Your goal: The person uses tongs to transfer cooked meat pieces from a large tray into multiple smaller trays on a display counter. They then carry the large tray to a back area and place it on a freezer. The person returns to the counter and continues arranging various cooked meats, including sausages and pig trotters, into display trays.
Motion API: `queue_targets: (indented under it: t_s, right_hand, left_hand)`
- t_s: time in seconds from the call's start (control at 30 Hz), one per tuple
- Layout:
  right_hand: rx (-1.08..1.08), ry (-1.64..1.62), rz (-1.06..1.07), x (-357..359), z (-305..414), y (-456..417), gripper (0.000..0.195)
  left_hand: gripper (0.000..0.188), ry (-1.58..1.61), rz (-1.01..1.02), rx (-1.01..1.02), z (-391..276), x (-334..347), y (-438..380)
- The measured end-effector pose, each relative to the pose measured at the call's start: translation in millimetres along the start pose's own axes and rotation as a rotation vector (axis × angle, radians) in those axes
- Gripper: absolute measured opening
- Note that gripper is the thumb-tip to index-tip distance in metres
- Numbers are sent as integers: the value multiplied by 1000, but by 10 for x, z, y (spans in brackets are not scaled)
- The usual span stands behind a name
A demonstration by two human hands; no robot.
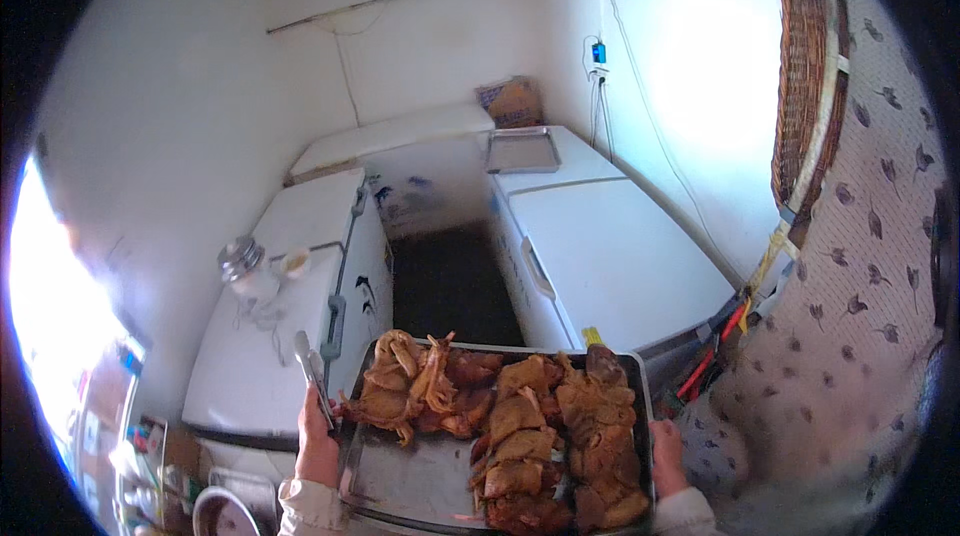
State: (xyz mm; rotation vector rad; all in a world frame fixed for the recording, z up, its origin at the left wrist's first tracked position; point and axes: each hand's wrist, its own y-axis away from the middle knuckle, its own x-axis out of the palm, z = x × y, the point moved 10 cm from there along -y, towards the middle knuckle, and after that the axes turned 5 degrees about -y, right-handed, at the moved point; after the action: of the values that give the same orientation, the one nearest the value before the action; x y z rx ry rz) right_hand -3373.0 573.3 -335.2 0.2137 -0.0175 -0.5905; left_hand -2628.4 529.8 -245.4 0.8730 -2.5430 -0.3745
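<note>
A rectangular metal tray [412, 476] is held level in front of me, loaded with browned, cooked poultry pieces [525, 453] in rough rows. Bare metal shows at its near left. My left hand [318, 446] grips the tray's left rim and also has a pair of metal tongs [306, 359] in it, pointing up and away. Around the right rim closes my right hand [667, 457], its fingers partly hidden by the edge. Some poultry at the far left overhangs the rim near my left hand.
White chest freezers stand left [255, 341] and right [615, 243] of a dark floor gap [454, 288]. A jar [241, 258] and small bowl [295, 263] sit on the left freezer, an empty-looking tray [523, 151] on the right. A patterned curtain [847, 371] and wicker basket [799, 78] hang at right.
</note>
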Motion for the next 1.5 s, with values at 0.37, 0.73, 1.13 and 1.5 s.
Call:
queue_targets:
  t_s: [0.37, 0.73, 1.13, 1.5]
  right_hand:
    - [-15, -200, -122, 759, 360, -2075, 35]
    - [-44, -36, -414, 1337, 83, -2922, 40]
    - [-76, 607, -888, 1803, -784, -1642, 31]
    - [160, 513, -1118, 2006, -682, -1315, 41]
  left_hand:
    - [40, -127, 124, 13, -158, 3206, -1767]
    - [43, -289, 366, -134, 446, 5548, -4251]
    - [34, -458, 741, -445, 1479, 6638, -5270]
    - [41, -469, 1072, -595, 1700, 7121, -5479]
